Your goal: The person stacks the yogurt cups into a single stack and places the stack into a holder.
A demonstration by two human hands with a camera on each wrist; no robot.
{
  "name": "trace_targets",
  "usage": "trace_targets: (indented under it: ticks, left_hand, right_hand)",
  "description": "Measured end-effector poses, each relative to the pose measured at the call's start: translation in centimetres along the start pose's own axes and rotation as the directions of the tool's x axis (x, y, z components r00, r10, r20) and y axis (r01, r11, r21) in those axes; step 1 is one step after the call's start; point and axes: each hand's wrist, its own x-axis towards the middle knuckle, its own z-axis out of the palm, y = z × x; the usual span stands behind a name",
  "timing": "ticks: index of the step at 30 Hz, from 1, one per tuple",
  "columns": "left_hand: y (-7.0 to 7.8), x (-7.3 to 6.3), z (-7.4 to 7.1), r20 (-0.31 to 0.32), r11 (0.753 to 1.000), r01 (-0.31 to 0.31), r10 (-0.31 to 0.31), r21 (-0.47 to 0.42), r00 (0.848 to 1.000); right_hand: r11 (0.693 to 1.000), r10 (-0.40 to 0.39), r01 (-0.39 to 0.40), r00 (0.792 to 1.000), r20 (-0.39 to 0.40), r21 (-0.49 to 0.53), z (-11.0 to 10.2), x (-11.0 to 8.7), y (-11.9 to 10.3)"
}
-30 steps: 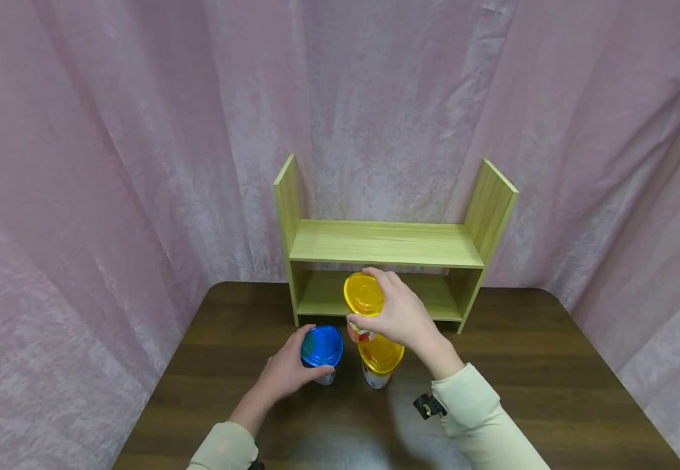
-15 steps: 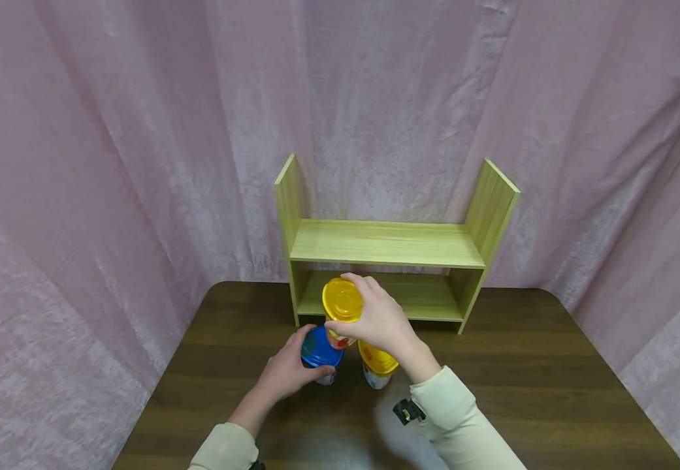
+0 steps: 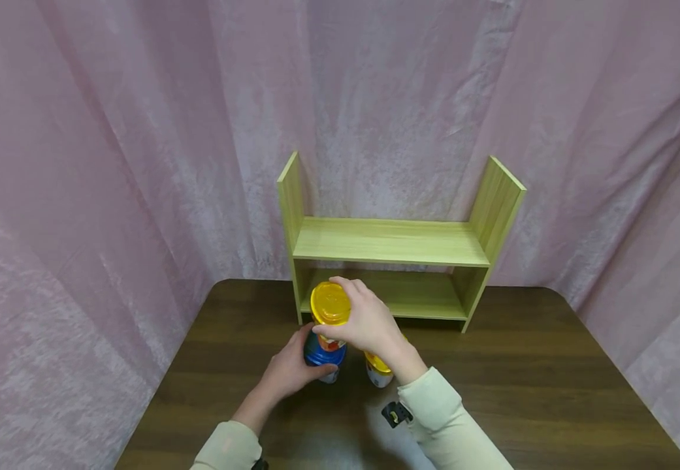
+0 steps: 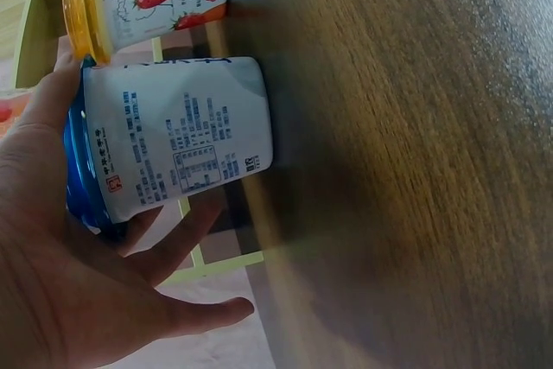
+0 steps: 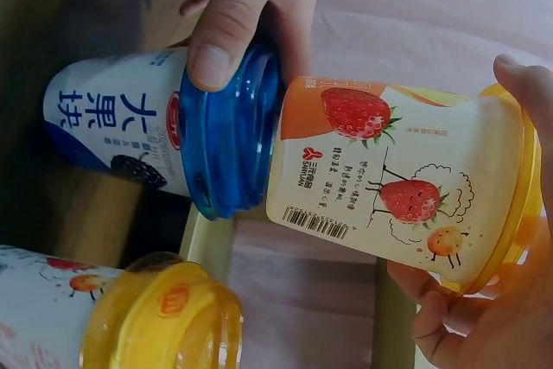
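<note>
Gripping a yellow-lidded cup [image 3: 330, 303] near its lid, the right hand [image 3: 366, 323] has its thumb on one side and fingers on the other, spread about as wide as the lid. Directly below that cup, to the right of the left hand [image 3: 289, 369], stands a blue-lidded cup [image 4: 173, 136]. The left hand holds this one by its lid, thumb against the near side and a finger behind, while its outer fingers reach loosely past the cup. The raised cup's base is right at the blue lid; whether they touch, I cannot tell. Under the right wrist, a little right of the left hand's cup, a second yellow-lidded cup [image 3: 379, 373] stands upright on the bench [image 3: 539, 372], partly hidden by the forearm. Beyond both hands is a two-level wooden shelf [image 3: 392, 241], with a pink curtain [image 3: 398, 117] behind it.
</note>
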Motion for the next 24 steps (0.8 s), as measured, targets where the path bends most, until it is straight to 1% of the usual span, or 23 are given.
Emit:
trace_targets:
  ticks: [5,9,14,19,24]
  left_hand:
    - [-0.3,0.2,0.2,-0.003,0.999,-0.031,0.031,-0.013,1.000]
    - [-0.3,0.2,0.2,-0.001,0.999,-0.042,0.042,-0.023,0.999]
    - [-0.3,0.3,0.1,-0.005,0.998,-0.052,0.052,-0.045,0.999]
    - [-0.3,0.3,0.1,-0.013,0.996,-0.076,0.076,-0.050,0.997]
    - [-0.1,0.2,0.0,-0.014,0.995,-0.078,0.077,-0.058,0.997]
  right_hand:
    - [1.000,-0.005,0.005,1.000,0.021,0.012,0.5,0.0,-0.1]
    - [1.000,-0.021,0.020,0.999,0.033,0.016,0.7,0.1,-0.3]
    - [0.999,-0.039,0.039,0.999,0.034,-0.001,0.8,0.2,-0.5]
    - [0.999,-0.043,0.043,0.999,0.027,0.000,1.0,0.3,-0.6]
    - [0.999,-0.040,0.041,0.999,0.018,-0.008,1.2,0.2,-0.8]
